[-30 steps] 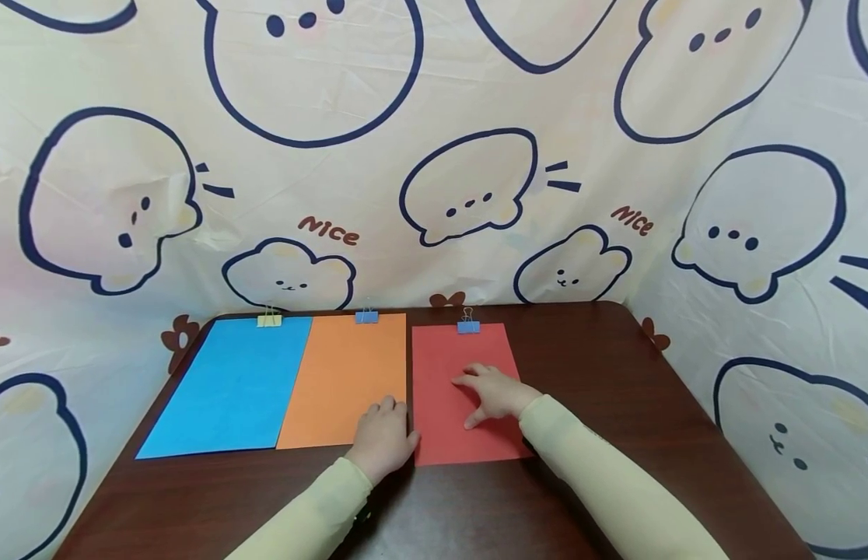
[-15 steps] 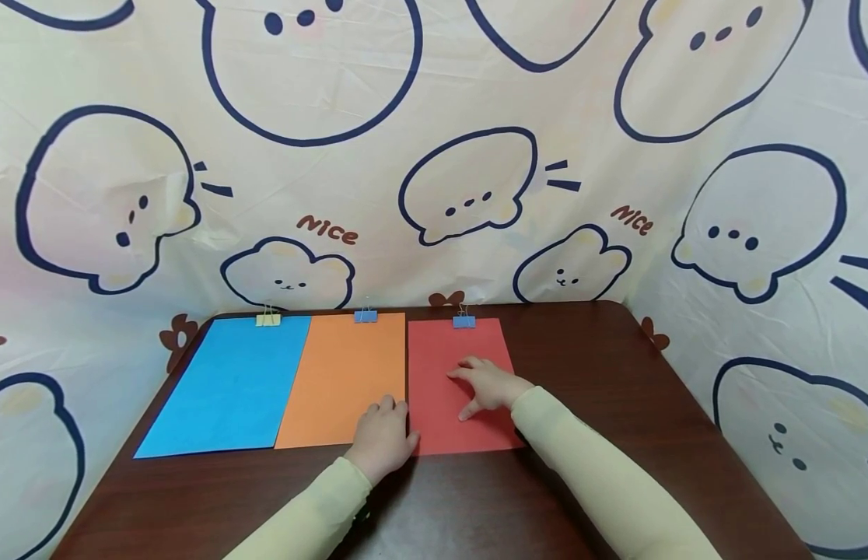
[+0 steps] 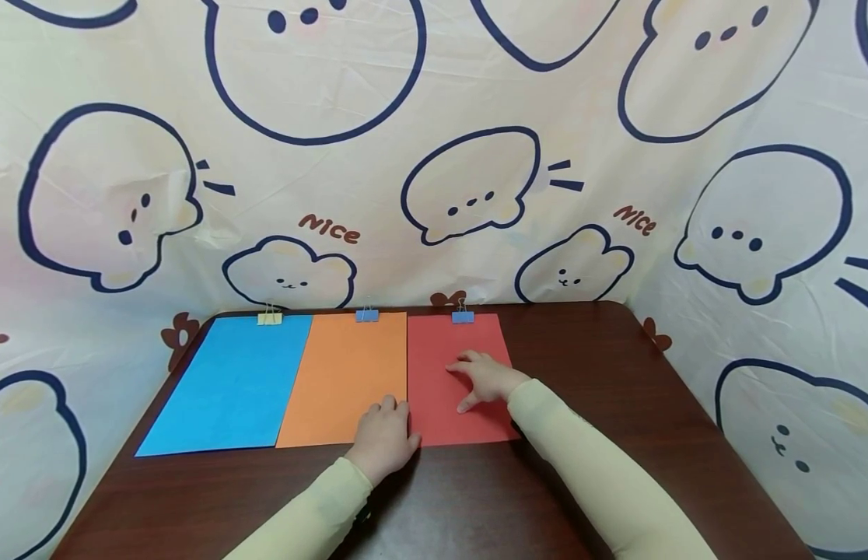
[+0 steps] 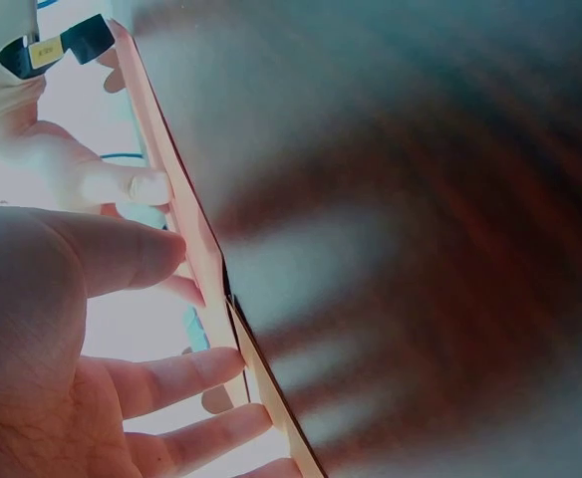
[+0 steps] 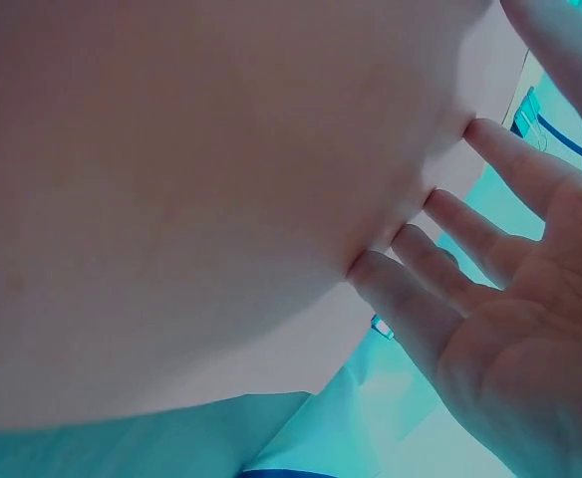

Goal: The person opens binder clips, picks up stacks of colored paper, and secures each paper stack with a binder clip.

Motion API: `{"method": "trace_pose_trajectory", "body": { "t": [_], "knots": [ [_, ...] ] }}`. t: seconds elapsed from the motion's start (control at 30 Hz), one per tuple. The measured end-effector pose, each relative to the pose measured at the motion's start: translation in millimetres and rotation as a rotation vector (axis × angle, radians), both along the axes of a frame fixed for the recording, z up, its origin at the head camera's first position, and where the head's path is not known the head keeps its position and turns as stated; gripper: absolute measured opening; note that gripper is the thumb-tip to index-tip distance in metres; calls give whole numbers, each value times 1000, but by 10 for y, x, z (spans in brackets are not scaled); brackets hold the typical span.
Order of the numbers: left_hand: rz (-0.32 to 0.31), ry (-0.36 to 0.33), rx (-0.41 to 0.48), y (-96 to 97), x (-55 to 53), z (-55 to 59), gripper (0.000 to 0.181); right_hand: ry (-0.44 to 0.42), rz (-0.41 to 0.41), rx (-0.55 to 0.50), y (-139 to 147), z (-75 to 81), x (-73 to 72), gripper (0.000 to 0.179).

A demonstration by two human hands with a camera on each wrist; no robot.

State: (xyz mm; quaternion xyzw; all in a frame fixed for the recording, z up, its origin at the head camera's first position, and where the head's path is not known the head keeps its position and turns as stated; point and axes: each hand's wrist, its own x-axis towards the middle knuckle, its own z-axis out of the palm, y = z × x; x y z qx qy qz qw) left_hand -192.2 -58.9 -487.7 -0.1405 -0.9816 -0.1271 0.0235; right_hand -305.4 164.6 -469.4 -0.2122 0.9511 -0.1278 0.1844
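Observation:
A red sheet (image 3: 432,346) lies on the table beside an orange sheet (image 3: 346,358), edge against edge. A blue sheet (image 3: 224,389) is at the left end of the row. My right hand (image 3: 488,377) rests its spread fingertips on the red sheet; in the right wrist view the fingers (image 5: 411,299) are extended and touch the paper. At the near end of the seam my left hand (image 3: 383,437) rests with its fingers on the orange sheet and its thumb (image 4: 132,254) at the red sheet's near edge. Neither hand grips anything.
A yellow binder clip (image 3: 269,319) sits on the blue sheet's far edge. One blue binder clip (image 3: 367,316) is on the orange sheet, another blue clip (image 3: 463,317) on the red. A printed cloth (image 3: 378,179) stands behind the dark wooden table (image 3: 588,365).
The red sheet and its clip have slid away from the person and left, under the right hand, closing the gap to the orange sheet. The left hand has stayed in place.

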Motion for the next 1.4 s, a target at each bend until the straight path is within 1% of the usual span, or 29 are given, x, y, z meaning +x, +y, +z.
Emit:
{"method": "trace_pose_trajectory", "body": {
  "t": [0.2, 0.37, 0.53, 0.97, 1.2, 1.4],
  "knots": [
    [-1, -7, 2, -5, -8, 5, 40, -14, -16, -13, -22, 30, -33, 81],
    [1, -15, 2, 2, 5, 22, 40, -14, -17, -13, -29, 29, -59, 82],
    [-1, -14, 4, 5, 6, 14, 39, -24, -18, -22, -30, 30, -85, 82],
    [-3, 2, -3, 1, 10, 6, 37, -21, -36, -29, -50, 60, -72, 80],
    [-2, 7, -1, -5, 9, 9, 36, -11, -29, -23, -29, 11, -92, 81],
    [5, -16, 19, -13, 0, 15, 35, 12, -19, -70, 17, -51, -79, 74]
  ]
}}
